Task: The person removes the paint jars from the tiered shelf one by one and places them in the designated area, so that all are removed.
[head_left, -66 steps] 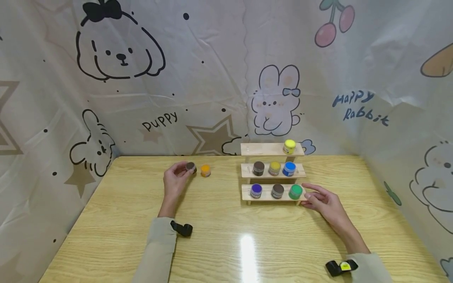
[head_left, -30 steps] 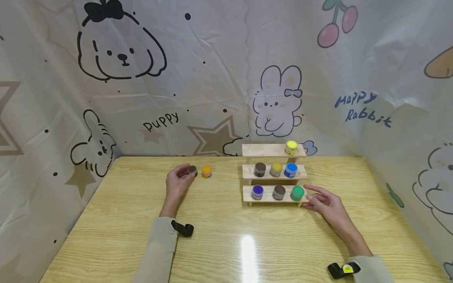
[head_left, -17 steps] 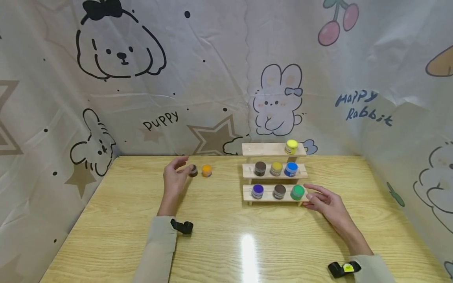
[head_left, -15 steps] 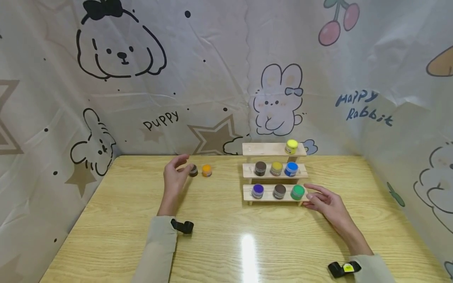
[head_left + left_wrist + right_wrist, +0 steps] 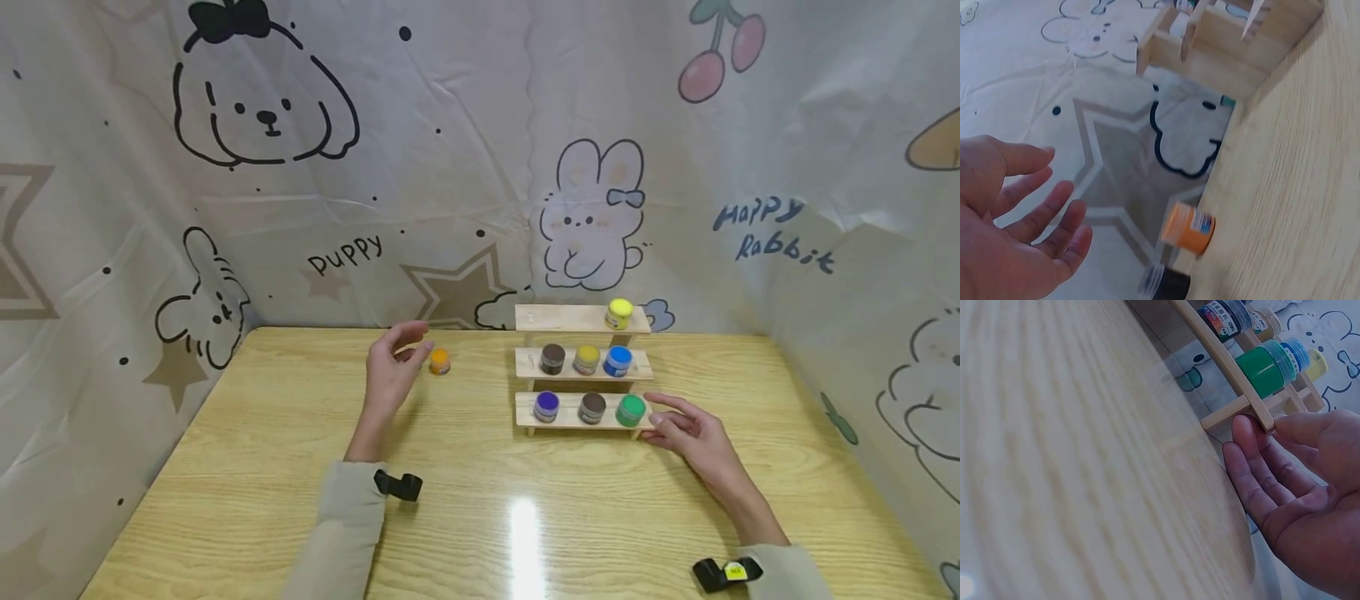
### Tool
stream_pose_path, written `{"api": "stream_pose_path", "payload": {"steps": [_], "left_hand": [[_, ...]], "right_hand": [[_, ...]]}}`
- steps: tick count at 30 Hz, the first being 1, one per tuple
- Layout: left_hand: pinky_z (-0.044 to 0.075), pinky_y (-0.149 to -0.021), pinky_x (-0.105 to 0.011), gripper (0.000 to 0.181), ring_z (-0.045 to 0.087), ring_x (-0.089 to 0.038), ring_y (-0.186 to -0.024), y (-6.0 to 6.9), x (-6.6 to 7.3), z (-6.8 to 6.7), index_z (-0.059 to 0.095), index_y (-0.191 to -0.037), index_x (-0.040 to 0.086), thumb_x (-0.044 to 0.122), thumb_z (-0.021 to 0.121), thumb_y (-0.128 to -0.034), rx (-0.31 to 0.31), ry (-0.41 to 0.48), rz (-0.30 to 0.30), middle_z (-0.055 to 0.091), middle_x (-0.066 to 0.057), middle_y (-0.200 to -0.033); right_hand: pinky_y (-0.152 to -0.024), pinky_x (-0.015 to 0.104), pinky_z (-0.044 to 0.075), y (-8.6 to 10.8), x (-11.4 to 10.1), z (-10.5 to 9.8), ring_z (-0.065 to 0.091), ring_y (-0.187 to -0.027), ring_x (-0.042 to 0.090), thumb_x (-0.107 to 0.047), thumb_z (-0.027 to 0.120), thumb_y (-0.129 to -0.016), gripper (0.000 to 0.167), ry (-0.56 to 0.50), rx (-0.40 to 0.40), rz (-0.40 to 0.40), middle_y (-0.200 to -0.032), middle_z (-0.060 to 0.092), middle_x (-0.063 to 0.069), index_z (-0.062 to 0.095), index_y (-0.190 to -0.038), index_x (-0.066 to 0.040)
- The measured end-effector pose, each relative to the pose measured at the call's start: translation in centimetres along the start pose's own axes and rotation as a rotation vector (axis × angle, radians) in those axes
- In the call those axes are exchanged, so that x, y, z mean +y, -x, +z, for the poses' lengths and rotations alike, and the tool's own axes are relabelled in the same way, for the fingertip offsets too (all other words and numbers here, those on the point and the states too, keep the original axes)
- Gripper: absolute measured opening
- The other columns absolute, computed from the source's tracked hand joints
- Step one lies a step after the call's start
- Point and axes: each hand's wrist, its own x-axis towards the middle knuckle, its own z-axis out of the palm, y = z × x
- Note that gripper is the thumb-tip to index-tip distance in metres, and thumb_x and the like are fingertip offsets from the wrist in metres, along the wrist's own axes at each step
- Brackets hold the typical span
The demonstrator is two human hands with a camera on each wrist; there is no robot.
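Observation:
My left hand [image 5: 392, 371] hovers at the orange paint jar [image 5: 439, 361], fingers loosely bent, nothing in them. The left wrist view shows a gap between that hand and the jar. A black paint jar [image 5: 1171, 285] stands beside the orange one; in the head view my hand hides it. With thumb and fingers, my right hand [image 5: 701, 442] pinches the right end of the lowest step of a three-step wooden rack [image 5: 551, 315]. Nearest to this hand is a green paint jar [image 5: 631, 409] on that step.
Purple [image 5: 547, 406] and dark brown [image 5: 592, 407] jars share the lowest step. On the middle step sit dark [image 5: 552, 358], mustard [image 5: 587, 358] and blue [image 5: 618, 361] jars; a yellow jar [image 5: 619, 312] tops the rack. A printed curtain [image 5: 450, 167] hangs behind the wooden table [image 5: 465, 500].
My left hand has let go of the black paint jar, lifted away and shifted right towards the orange one. My right hand has kept its place on the rack.

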Motion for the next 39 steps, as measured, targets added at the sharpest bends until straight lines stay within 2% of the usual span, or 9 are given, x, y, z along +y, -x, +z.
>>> {"api": "stream_pose_path", "payload": {"steps": [3,5,11,18,21,28,34,39], "left_hand": [[0.053,-0.091,-0.032,0.027,0.06,-0.04,-0.117,0.5,0.4,0.5,0.068,-0.122,-0.005,-0.001,0.071,-0.0951,-0.02,0.001,0.001,0.067,-0.025,-0.123],[0.053,-0.094,-0.04,0.026,0.061,-0.038,-0.116,0.6,0.3,0.9,0.069,-0.121,-0.002,0.001,0.071,-0.0951,-0.028,0.018,0.019,0.067,-0.022,-0.122],[0.054,-0.096,-0.047,0.027,0.064,-0.034,-0.113,0.6,1.2,2.7,0.069,-0.122,-0.002,0.001,0.071,-0.0954,-0.072,0.073,0.058,0.068,-0.022,-0.12],[0.053,-0.096,-0.053,0.027,0.064,-0.04,-0.114,0.4,2.5,5.4,0.068,-0.123,-0.003,0.002,0.07,-0.0962,-0.13,0.108,0.116,0.068,-0.022,-0.122],[0.053,-0.096,-0.053,0.027,0.065,-0.037,-0.113,0.2,3.1,6.5,0.068,-0.123,-0.003,0.002,0.07,-0.0964,-0.147,0.116,0.12,0.068,-0.023,-0.122],[0.055,-0.095,-0.044,0.028,0.066,-0.025,-0.109,-0.4,4.6,9.0,0.069,-0.124,-0.001,0.007,0.072,-0.0968,-0.199,0.107,0.121,0.07,-0.016,-0.12],[0.056,-0.093,-0.042,0.027,0.067,-0.022,-0.107,-1.3,6.0,11.2,0.07,-0.122,0.004,0.009,0.073,-0.0964,-0.218,0.105,0.15,0.072,-0.012,-0.118],[0.057,-0.092,-0.037,0.028,0.067,-0.02,-0.106,-1.8,7.0,13.1,0.069,-0.123,0.003,0.011,0.072,-0.0971,-0.266,0.084,0.141,0.071,-0.012,-0.119]], "right_hand": [[-0.087,0.033,0.06,-0.1,0.1,0.1,0.074,-0.097,0.019,-0.019,0.06,-0.106,0.052,0.007,-0.003,0.008,-0.115,0.074,0.002,0.045,-0.148,0.007],[-0.087,0.033,0.06,-0.2,0.2,0.2,0.074,-0.097,0.019,-0.02,0.06,-0.106,0.052,0.017,-0.001,0.015,-0.115,0.074,0.004,0.046,-0.148,0.006],[-0.087,0.032,0.06,-0.3,-0.1,0.3,0.074,-0.097,0.018,-0.021,0.061,-0.106,0.053,0.027,0.003,0.028,-0.117,0.074,0.006,0.046,-0.149,0.005],[-0.086,0.032,0.06,-0.3,-0.1,0.3,0.074,-0.096,0.018,-0.019,0.06,-0.106,0.052,0.024,0.002,0.021,-0.116,0.074,0.005,0.045,-0.149,0.007],[-0.087,0.032,0.06,-0.4,0.0,0.3,0.074,-0.097,0.018,-0.02,0.06,-0.106,0.053,0.017,-0.008,0.025,-0.117,0.074,0.006,0.045,-0.149,0.006],[-0.087,0.034,0.06,-0.4,0.1,0.1,0.074,-0.097,0.018,-0.019,0.06,-0.106,0.052,0.0,-0.012,0.019,-0.114,0.074,-0.004,0.045,-0.148,0.007],[-0.088,0.033,0.06,-0.4,0.0,-0.2,0.074,-0.098,0.019,-0.02,0.06,-0.106,0.052,-0.009,-0.017,0.01,-0.115,0.074,-0.004,0.046,-0.148,0.006],[-0.087,0.032,0.06,-0.3,0.1,-0.3,0.074,-0.097,0.018,-0.02,0.06,-0.106,0.052,-0.006,-0.011,0.021,-0.115,0.074,-0.005,0.045,-0.148,0.006]]}}
